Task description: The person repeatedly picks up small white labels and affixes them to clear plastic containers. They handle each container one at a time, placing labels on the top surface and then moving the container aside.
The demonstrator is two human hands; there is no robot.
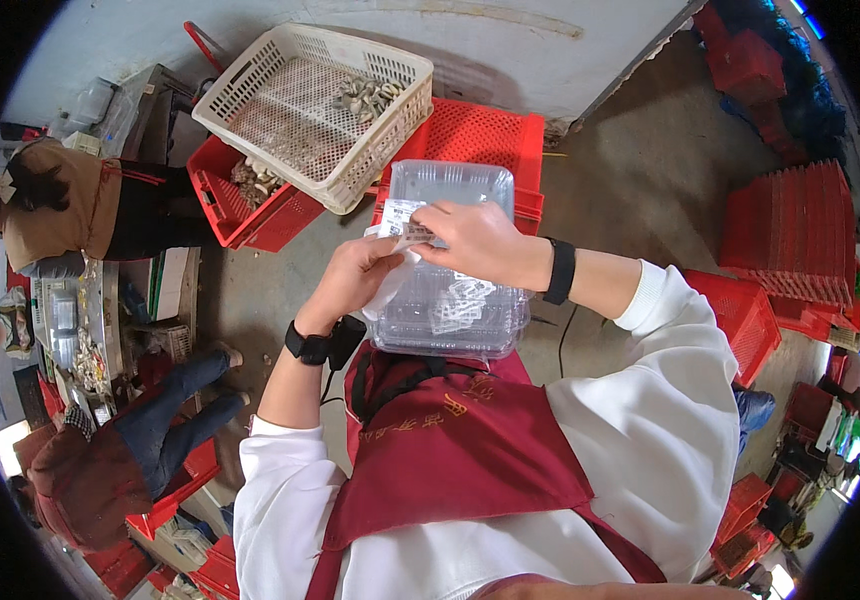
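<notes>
A clear plastic clamshell container [449, 300] lies before me with its lid [467, 180] folded back; whether it is one or a stack, I cannot tell. Over it, my left hand [355, 274] grips a strip of white label backing paper [392, 289] between thumb and fingers. My right hand [471, 236] pinches a printed label [416, 234] at the upper end of the strip. Another printed label [398, 214] shows just above the fingers. Several printed labels [464, 300] lie in a loose heap at the container's near part.
Behind the container stand red plastic crates [475, 127]. A cream perforated crate [317, 180] with some mushrooms [370, 97] rests across a red crate [272, 217] at the upper left. Two people [62, 202] work at a table on the left. Stacked red crates [786, 232] stand at the right.
</notes>
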